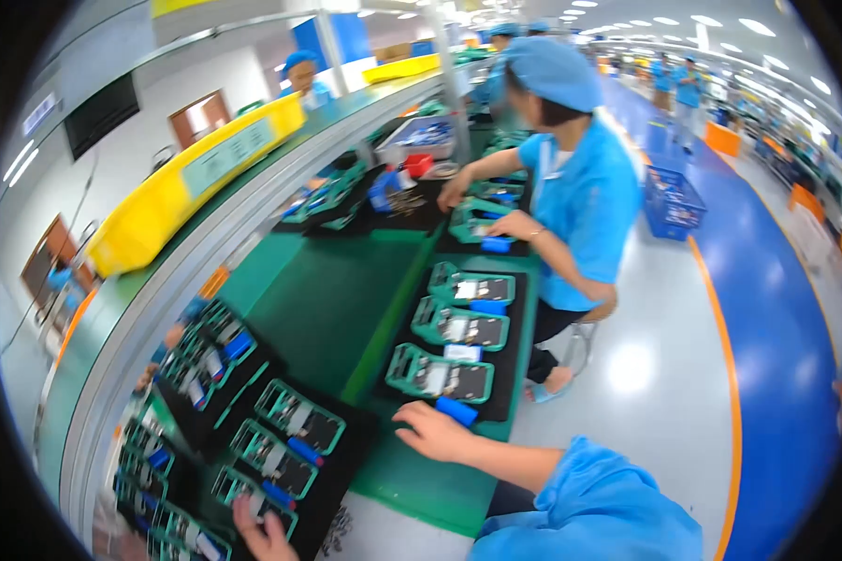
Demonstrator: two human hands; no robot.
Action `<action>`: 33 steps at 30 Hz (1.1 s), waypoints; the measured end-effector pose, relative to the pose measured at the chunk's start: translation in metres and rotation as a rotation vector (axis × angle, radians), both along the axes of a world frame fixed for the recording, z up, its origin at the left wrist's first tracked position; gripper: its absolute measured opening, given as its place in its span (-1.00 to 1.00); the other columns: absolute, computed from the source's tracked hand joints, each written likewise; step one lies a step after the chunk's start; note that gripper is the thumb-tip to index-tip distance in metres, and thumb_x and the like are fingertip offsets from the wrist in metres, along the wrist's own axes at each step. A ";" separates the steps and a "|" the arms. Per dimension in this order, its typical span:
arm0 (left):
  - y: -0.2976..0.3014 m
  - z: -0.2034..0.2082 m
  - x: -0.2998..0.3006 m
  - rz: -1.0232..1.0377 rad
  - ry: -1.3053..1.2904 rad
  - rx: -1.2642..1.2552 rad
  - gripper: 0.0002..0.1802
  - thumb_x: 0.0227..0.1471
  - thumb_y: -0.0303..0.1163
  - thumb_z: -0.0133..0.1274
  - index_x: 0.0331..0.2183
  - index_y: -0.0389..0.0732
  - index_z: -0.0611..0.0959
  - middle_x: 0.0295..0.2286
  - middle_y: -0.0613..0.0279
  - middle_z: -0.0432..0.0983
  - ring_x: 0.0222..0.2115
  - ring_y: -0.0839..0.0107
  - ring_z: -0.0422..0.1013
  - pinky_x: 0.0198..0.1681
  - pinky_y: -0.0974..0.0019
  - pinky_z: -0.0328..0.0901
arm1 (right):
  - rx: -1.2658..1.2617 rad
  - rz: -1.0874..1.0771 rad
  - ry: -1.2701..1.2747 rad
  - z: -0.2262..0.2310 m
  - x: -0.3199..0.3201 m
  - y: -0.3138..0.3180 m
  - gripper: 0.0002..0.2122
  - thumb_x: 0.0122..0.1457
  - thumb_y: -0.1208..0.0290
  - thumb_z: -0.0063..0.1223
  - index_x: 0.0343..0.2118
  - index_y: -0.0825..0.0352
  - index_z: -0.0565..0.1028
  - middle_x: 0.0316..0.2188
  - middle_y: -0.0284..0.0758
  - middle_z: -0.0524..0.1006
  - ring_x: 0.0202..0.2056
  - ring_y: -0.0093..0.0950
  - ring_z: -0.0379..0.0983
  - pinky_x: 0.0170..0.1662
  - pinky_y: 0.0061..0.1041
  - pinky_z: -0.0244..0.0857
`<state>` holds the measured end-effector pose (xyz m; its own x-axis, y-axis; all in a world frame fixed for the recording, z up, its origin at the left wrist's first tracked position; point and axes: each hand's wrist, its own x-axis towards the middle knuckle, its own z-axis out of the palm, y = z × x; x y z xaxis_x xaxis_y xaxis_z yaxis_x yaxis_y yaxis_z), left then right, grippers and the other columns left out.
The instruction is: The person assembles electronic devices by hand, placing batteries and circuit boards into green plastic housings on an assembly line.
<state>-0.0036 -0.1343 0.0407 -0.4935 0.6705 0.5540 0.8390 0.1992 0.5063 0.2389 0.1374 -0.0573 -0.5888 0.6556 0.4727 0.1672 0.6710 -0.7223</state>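
Observation:
My left hand (260,533) is at the lower edge with its fingers apart, over a green-framed electronic unit (245,494) on a black tray (341,458). Whether the fingertips press on that unit cannot be made out. Similar units (276,455) with blue cylinders attached lie in a row behind it. To the right, my right hand (430,432) reaches across the green mat with fingers stretched out, holding nothing visible. It is beside the near edge of a second black tray (510,374), close to a blue cylinder (457,411). Three green-framed units (440,374) lie on that tray.
A co-worker in blue (580,187) sits ahead at the bench, both hands at another green unit (477,220). More units (196,365) stand at the left by a metal rail. Yellow bins (196,178) line the shelf above. A blue crate (674,201) is on the floor.

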 end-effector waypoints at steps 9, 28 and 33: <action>-0.091 -0.066 -0.066 0.052 -0.536 -0.087 -0.41 0.24 -0.40 -0.01 0.27 -0.23 0.30 0.24 0.05 0.21 0.18 0.14 0.23 0.15 0.12 0.23 | -0.828 0.261 0.189 -0.003 -0.023 -0.010 -0.52 0.30 0.26 0.08 0.21 0.37 0.32 0.12 -0.15 0.44 0.15 -0.39 0.37 0.17 -0.37 0.31; 0.043 -0.034 -0.040 0.244 -1.253 0.140 -0.43 0.14 0.03 0.09 0.08 -0.01 0.38 -0.11 0.33 0.42 -0.10 0.39 0.35 -0.07 -0.01 0.26 | -1.217 0.123 0.362 0.034 -0.055 -0.031 -0.32 0.24 0.44 0.07 0.37 0.20 -0.01 0.36 -0.10 0.00 0.30 -0.22 0.12 0.21 -0.09 0.19; 0.094 -0.019 -0.018 0.115 -1.331 0.109 -0.06 0.12 0.09 0.12 0.31 -0.21 0.12 0.14 0.18 0.25 0.12 0.20 0.21 0.05 -0.17 0.21 | -1.184 0.177 0.362 0.024 -0.050 -0.035 -0.37 0.27 0.47 -0.01 0.36 0.20 0.01 0.36 -0.11 0.00 0.30 -0.24 0.15 0.21 -0.18 0.21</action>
<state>-0.0218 -0.0398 0.0221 -0.7457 0.5724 -0.3411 -0.3198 0.1416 0.9368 0.1888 0.1025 -0.0333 -0.6717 0.7133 -0.1999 -0.1930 -0.4290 -0.8824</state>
